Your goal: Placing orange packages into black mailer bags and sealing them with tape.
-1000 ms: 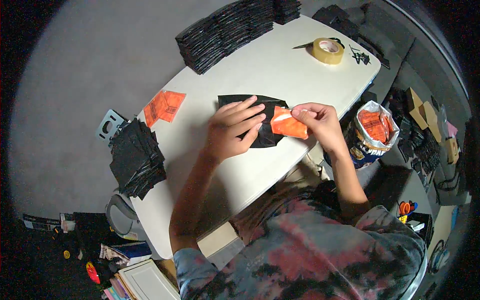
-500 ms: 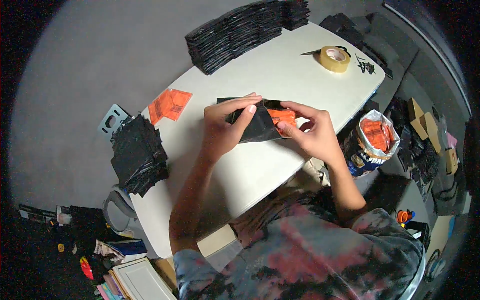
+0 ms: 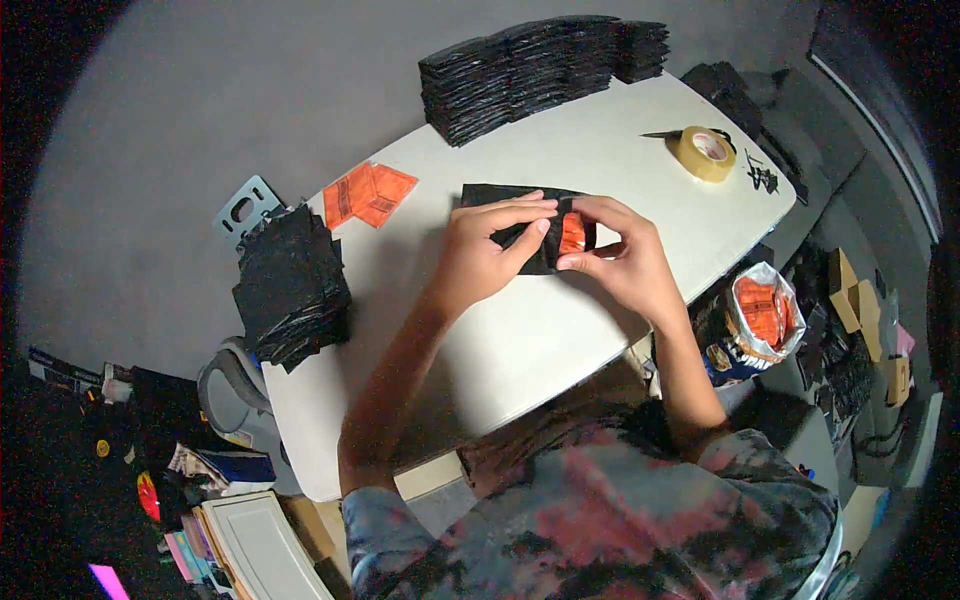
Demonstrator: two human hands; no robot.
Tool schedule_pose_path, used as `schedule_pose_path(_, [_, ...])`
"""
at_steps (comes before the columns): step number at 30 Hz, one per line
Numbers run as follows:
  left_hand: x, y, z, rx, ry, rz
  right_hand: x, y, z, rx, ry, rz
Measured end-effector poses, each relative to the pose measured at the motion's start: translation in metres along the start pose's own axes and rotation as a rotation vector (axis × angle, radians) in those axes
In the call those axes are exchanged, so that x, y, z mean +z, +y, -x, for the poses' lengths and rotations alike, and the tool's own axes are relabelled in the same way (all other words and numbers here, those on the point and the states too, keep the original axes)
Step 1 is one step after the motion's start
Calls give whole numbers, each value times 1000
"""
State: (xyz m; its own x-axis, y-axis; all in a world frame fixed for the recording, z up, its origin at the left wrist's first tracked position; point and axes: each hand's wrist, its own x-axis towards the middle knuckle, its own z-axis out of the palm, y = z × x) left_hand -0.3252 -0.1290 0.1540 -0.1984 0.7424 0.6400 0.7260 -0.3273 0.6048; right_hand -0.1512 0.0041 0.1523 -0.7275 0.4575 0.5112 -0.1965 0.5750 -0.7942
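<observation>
We have the orange packet (image 3: 572, 235) at the right-hand end of the black bag (image 3: 542, 258), set in its opening, with dark material on both sides of it. Our right hand (image 3: 622, 252) is half curled, thumb and fingers parted around the packet and holding it by its opposite edges. Our left hand (image 3: 493, 248) lies over the bag, thumb a little apart from the fingers; we cannot tell whether it pinches the material. The bag lies on the white surface (image 3: 530, 345). Beyond our left hand, we see two orange packets (image 3: 385, 195) that overlap, and near them, at the left edge, a pile of black bags (image 3: 290, 280). A long black stack (image 3: 520, 80) runs along the far edge, with a tape roll (image 3: 697, 163) toward the right. Off the right edge stands an open sack (image 3: 730, 352) containing more orange packets.
</observation>
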Motion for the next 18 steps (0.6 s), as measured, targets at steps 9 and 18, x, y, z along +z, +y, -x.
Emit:
schedule_pose_path(9, [10, -31, 0, -51, -88, -197, -18, 22, 12, 144, -87, 7])
schedule_pose_path(18, [35, -67, -68, -341, -779, -341, -37, 39, 29, 376, -70, 49])
